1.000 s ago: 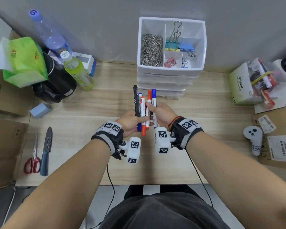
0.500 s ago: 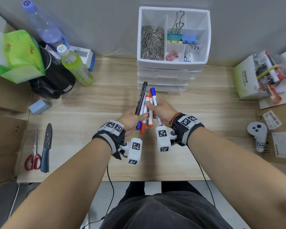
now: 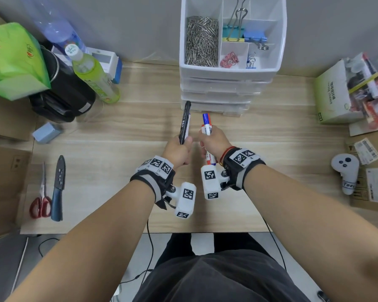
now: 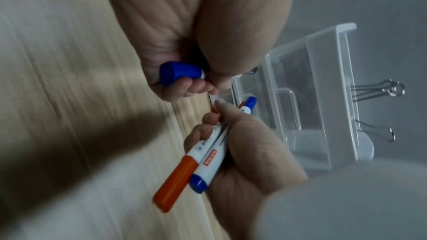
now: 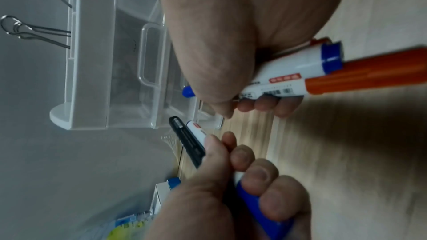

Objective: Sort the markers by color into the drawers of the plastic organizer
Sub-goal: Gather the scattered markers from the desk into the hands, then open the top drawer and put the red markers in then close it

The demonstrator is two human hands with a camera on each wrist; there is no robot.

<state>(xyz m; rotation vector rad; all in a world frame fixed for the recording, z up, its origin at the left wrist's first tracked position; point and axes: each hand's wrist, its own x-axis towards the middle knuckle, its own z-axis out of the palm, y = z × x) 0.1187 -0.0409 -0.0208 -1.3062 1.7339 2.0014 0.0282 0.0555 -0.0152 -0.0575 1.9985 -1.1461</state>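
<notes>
Over the desk in front of the white plastic organizer point(image 3: 227, 83), my hands hold the markers apart. My left hand point(image 3: 184, 141) grips a black marker point(image 3: 184, 122) together with a white marker with a blue cap point(image 4: 180, 75), both pointing at the drawers. My right hand point(image 3: 207, 138) grips a blue marker point(image 3: 206, 123) and an orange marker point(image 4: 175, 180) side by side. The clear drawers look pushed in. The top tray holds paper clips and binder clips.
At the back left stand a green tissue pack point(image 3: 13, 59), a black pot point(image 3: 63, 94) and a green bottle point(image 3: 92, 77). Scissors point(image 3: 40, 203) and a sheathed knife point(image 3: 58, 188) lie at the left edge. A box point(image 3: 332, 94) and a white controller point(image 3: 345, 173) sit right.
The one bundle held by both hands has split. The left hand kept the black and one blue marker, the right hand drew the orange and blue ones away to the right.
</notes>
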